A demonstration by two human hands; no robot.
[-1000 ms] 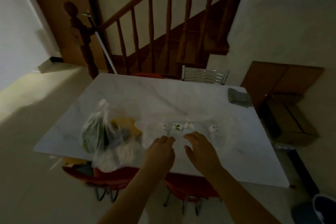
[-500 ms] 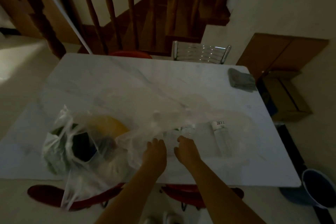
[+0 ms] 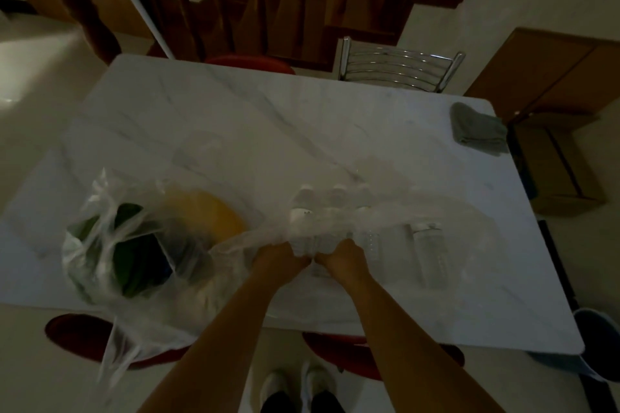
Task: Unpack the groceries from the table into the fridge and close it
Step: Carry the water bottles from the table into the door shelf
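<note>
both hands meet at the near edge of the marble surface [image 3: 235, 131], knuckles almost touching. the left hand [image 3: 280, 260] and the right hand [image 3: 342, 256] each have fingers curled into the thin clear plastic bag [image 3: 385, 211] that wraps a cluster of small water bottles [image 3: 330, 208], most likely bunching the film to pull it open or peel it off them, so the bottles can be lifted out one by one. one more bottle [image 3: 431, 253] lies on its side just right of the hands, toward the near right corner, under the same loose film. left of the hands, near the near left corner, a second bag [image 3: 134, 245] slumps open with green vegetables [image 3: 129, 265] inside and something yellow [image 3: 208, 218] beside them; its tail hangs over the edge. a grey cloth [image 3: 478, 127] sits at the far right corner. the fridge is out of view, so all the groceries seem yet to go.
</note>
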